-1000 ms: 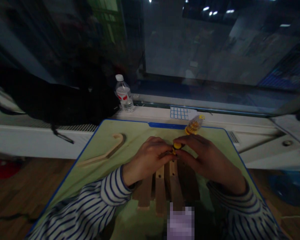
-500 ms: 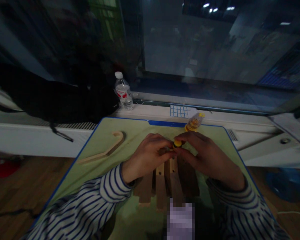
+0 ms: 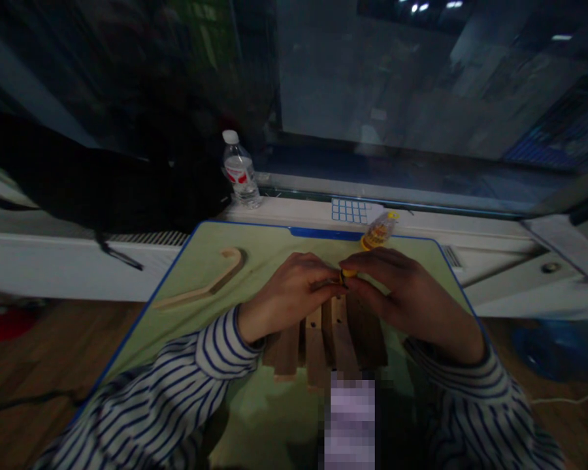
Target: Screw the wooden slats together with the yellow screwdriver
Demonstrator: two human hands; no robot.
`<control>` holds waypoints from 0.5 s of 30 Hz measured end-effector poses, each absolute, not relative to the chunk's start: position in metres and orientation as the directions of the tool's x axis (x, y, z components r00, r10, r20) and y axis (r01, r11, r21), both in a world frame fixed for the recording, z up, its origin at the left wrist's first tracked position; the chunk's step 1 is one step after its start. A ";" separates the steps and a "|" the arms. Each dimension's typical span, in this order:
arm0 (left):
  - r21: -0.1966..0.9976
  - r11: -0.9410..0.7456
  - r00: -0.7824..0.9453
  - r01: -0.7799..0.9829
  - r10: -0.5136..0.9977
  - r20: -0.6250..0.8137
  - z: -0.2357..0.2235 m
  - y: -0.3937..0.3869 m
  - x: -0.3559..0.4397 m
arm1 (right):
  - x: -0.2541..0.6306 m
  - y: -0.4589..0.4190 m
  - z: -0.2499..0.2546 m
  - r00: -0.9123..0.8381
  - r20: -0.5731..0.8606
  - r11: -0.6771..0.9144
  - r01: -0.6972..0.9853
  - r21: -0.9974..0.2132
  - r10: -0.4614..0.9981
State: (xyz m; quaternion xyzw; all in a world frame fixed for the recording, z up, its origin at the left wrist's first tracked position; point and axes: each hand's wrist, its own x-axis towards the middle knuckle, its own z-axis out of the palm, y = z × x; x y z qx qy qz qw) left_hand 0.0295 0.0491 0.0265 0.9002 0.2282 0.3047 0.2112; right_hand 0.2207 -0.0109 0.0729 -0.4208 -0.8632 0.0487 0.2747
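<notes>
My right hand (image 3: 402,287) pinches a small rounded yellow-and-black piece (image 3: 347,273) between thumb and fingers; its kind is not clear. From the other side, the fingertips of my left hand (image 3: 289,297) are closed at the same piece, so both hands meet on it. Directly below lies a wooden assembly of slats (image 3: 318,349), some with dark holes near their upper ends. The hands hide its far end. Off to the left, a hooked wooden strip (image 3: 208,284) rests on the table.
The pale green table (image 3: 259,411) has a blue rim. A small clear bottle with yellow ends (image 3: 379,232) stands at its far edge. On the sill are a water bottle (image 3: 242,176), a blue-gridded sheet (image 3: 350,211) and a black bag (image 3: 102,189). A window rises behind.
The yellow-and-black piece has tilted between my fingers, its yellow part now turned more toward the right hand. The whole view has shifted slightly; the wooden pieces stay in place.
</notes>
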 end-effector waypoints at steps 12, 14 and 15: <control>0.530 -0.812 0.755 0.246 0.503 0.421 0.028 0.051 0.027 | 0.220 -0.008 0.071 -0.494 0.449 0.651 0.686 -0.325 0.745; 0.527 -0.806 0.736 0.269 0.525 0.427 0.027 0.049 0.028 | 0.219 -0.008 0.071 -0.492 0.447 0.650 0.680 -0.338 0.747; 0.525 -0.802 0.725 0.284 0.538 0.430 0.026 0.049 0.029 | 0.219 -0.008 0.071 -0.492 0.445 0.650 0.678 -0.342 0.748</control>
